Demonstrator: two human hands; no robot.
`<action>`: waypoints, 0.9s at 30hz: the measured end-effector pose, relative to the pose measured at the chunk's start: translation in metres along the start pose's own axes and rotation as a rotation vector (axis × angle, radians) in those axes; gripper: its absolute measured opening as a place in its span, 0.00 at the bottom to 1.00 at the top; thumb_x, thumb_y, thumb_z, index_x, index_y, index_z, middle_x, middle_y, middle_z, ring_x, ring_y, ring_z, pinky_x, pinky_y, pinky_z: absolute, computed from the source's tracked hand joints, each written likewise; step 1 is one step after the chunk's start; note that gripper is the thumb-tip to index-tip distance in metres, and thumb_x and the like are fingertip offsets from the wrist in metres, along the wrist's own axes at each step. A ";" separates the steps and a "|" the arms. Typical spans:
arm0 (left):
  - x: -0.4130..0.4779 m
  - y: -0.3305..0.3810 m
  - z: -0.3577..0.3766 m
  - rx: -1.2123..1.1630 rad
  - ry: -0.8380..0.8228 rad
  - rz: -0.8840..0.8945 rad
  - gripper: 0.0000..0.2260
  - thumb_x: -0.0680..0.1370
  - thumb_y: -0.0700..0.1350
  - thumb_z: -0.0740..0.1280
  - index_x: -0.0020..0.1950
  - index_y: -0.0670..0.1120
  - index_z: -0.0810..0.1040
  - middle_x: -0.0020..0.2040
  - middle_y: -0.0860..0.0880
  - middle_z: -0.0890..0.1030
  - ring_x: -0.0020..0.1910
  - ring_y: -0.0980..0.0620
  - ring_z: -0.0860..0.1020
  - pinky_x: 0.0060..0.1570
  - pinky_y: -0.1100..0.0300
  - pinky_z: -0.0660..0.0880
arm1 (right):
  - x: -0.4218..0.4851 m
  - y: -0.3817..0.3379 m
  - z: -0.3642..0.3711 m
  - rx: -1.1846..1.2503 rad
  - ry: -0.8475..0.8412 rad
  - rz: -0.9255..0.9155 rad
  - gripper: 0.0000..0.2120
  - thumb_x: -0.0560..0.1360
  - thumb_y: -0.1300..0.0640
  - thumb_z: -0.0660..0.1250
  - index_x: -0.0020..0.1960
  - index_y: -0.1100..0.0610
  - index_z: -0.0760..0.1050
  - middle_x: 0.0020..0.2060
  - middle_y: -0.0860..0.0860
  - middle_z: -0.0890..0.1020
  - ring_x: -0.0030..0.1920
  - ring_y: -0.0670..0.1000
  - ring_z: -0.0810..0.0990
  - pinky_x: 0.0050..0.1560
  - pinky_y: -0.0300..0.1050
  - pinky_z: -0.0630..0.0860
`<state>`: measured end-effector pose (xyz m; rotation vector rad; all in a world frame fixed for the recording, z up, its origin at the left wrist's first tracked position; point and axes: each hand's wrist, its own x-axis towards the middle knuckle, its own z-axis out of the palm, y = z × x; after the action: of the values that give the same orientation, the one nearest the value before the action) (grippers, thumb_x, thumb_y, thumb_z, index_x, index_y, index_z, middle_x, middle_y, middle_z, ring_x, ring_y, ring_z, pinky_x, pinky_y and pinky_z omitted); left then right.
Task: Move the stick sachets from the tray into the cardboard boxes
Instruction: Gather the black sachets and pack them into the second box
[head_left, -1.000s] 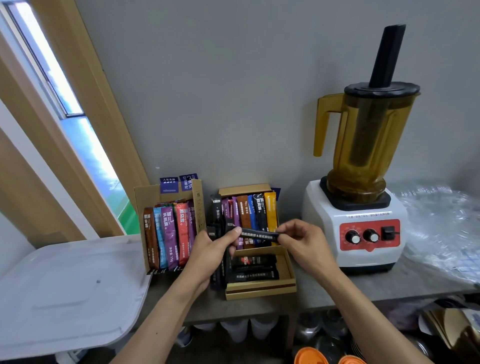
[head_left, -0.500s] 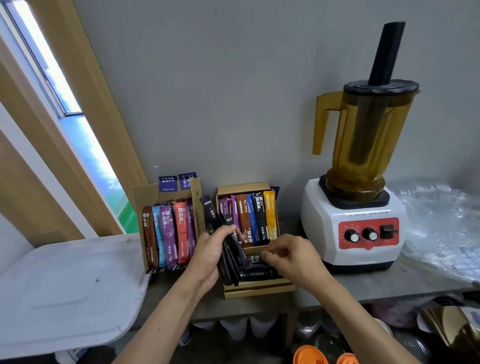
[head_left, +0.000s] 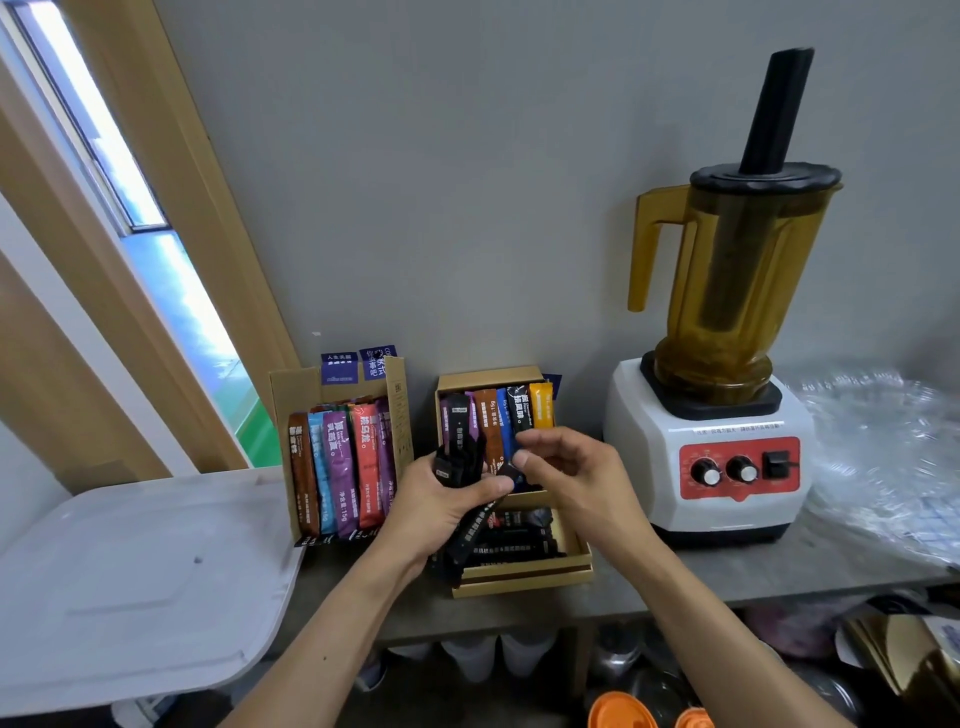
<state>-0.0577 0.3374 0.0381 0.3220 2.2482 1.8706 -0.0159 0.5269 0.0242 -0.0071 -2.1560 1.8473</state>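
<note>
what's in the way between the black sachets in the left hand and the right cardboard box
Nothing separate: the black sachets in the left hand are just in front of the cardboard box; only the right hand hovers across its lower front.

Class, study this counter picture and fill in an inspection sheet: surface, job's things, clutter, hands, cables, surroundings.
Surface: grey tabletop against a grey wall.
Job's things: left box and right box, both cardboard and upright, hold coloured stick sachets; shallow cardboard tray in front of the right box, with flat black sachets in it.
Clutter: blender, white plastic lid, crinkled clear plastic.
Hands: left hand grips a bundle of black sachets; right hand has curled fingers at the bundle, grip unclear.
Cables: nothing seen.
Surroundings: window at left; orange lids below the table.
</note>
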 end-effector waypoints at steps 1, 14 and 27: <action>-0.001 0.001 0.000 0.007 -0.008 -0.006 0.12 0.73 0.46 0.80 0.54 0.49 0.84 0.46 0.57 0.88 0.46 0.62 0.85 0.38 0.73 0.77 | 0.002 0.002 -0.001 -0.017 0.006 -0.007 0.10 0.78 0.54 0.74 0.59 0.49 0.83 0.51 0.45 0.87 0.54 0.44 0.86 0.54 0.44 0.84; 0.006 -0.007 -0.010 -0.044 0.100 -0.016 0.16 0.74 0.54 0.77 0.58 0.47 0.82 0.47 0.51 0.88 0.45 0.52 0.84 0.45 0.57 0.80 | -0.008 0.031 -0.016 -0.411 0.019 0.189 0.06 0.79 0.50 0.71 0.45 0.48 0.83 0.41 0.45 0.86 0.46 0.44 0.85 0.45 0.45 0.85; 0.006 -0.003 -0.006 0.215 -0.316 -0.067 0.08 0.79 0.46 0.75 0.58 0.52 0.81 0.34 0.53 0.80 0.33 0.56 0.77 0.39 0.61 0.77 | 0.011 -0.004 -0.004 -0.126 0.002 -0.022 0.17 0.80 0.46 0.70 0.68 0.47 0.79 0.56 0.42 0.85 0.57 0.39 0.83 0.55 0.39 0.82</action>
<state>-0.0652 0.3332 0.0358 0.5276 2.2097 1.4314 -0.0252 0.5320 0.0315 -0.0129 -2.2581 1.6959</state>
